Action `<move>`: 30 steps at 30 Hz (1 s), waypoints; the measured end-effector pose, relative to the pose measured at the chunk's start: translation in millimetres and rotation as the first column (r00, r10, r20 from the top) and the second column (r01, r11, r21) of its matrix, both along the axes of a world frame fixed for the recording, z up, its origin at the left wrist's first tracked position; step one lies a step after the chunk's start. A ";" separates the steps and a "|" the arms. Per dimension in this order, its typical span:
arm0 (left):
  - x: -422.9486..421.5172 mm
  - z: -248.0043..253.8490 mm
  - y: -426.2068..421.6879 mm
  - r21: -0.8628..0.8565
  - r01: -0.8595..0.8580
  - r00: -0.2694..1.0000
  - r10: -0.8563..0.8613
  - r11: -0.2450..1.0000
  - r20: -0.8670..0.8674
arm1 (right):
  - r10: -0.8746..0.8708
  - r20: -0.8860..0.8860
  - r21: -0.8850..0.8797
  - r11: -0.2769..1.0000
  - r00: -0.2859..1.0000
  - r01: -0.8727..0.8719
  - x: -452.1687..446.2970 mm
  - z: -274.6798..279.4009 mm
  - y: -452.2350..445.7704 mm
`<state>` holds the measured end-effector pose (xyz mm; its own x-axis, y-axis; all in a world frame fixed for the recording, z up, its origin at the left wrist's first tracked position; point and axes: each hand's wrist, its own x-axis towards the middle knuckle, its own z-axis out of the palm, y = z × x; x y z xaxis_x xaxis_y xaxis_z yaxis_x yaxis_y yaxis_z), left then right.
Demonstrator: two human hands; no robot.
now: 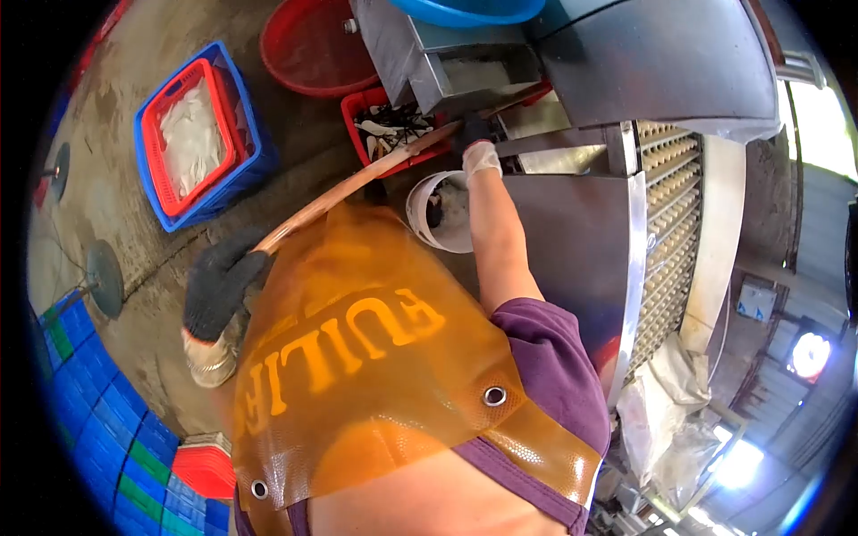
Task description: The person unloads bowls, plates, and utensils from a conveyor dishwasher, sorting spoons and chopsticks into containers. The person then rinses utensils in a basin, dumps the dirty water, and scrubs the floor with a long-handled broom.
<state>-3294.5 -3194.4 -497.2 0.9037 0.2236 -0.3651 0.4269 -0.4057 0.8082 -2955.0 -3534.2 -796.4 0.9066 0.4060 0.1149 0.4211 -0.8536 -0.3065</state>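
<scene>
A long wooden pole (357, 179) runs from lower left to upper right in front of the orange apron (357, 348). My left hand (223, 277), in a dark grey glove, is closed round its lower end. Near the upper end, my right hand (472, 134), also in a dark glove, is wrapped round the pole beside the metal machine. Under the pole is a red basket (353, 116) with dark and white pieces in it. A white bucket (420, 210) with pale and dark contents stands just below my right hand.
Stacked blue and red baskets (152, 170) hold white material at the upper left. A round red tub (308, 49) and a blue basin (469, 11) are at the top. The metal machine (567, 241) with a roller rack (666, 223) stands right. Blue crates (107, 402) are lower left.
</scene>
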 end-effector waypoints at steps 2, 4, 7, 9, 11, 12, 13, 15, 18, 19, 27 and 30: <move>-19.2 7.7 15.1 0.056 0.015 1.000 -0.014 0.998 -0.020 | 0.001 -0.154 0.119 0.993 0.988 0.017 -51.9 63.4 32.2; -47.6 18.0 42.8 0.116 -0.007 0.996 0.017 0.993 -0.086 | 0.192 -0.596 0.685 0.628 0.780 0.369 -92.7 109.5 69.5; -85.7 42.9 75.1 0.207 -0.118 0.979 0.149 0.971 -0.140 | 0.721 -0.603 0.230 -0.252 0.341 0.940 -101.1 35.2 117.2; -95.9 79.9 75.1 0.269 -0.356 0.896 0.409 0.895 -0.173 | 0.730 -0.597 0.197 -0.268 0.332 0.943 -116.4 -16.6 148.3; -144.2 61.0 122.1 0.758 -0.172 0.961 -0.063 0.629 0.270 | 0.825 -0.496 0.205 -0.192 0.271 0.960 -143.1 -0.1 175.1; -164.0 65.1 137.0 0.710 -0.253 0.955 0.053 0.658 0.291 | 0.826 -0.490 0.207 -0.198 0.277 0.958 -153.8 6.9 179.3; -184.7 69.0 152.5 0.656 -0.339 0.936 0.169 0.675 0.310 | 0.892 -0.411 0.113 -0.154 0.187 0.982 -166.4 21.5 188.5; -230.6 74.2 185.8 0.733 -0.479 0.873 0.177 0.483 0.454 | 0.954 -0.291 0.080 -0.056 0.078 0.995 -188.8 46.5 203.7; -259.6 93.3 179.0 0.772 -0.588 0.809 0.158 0.241 0.567 | 0.948 -0.319 -0.054 -0.019 0.001 0.998 -211.7 92.7 205.8; -253.4 94.3 168.8 0.654 -0.706 0.697 0.108 0.270 0.709 | 0.978 -0.208 -0.123 -0.020 -0.007 0.992 -211.5 75.3 210.3; -203.1 89.2 133.3 -0.439 -0.554 -0.149 0.434 0.708 0.888 | 0.919 -0.372 0.171 0.207 -0.132 0.963 -278.8 137.7 237.3; -211.9 89.9 140.8 -0.465 -0.239 -0.131 0.447 0.852 0.885 | 0.820 -0.497 0.507 0.541 -0.285 0.672 -297.6 159.8 229.9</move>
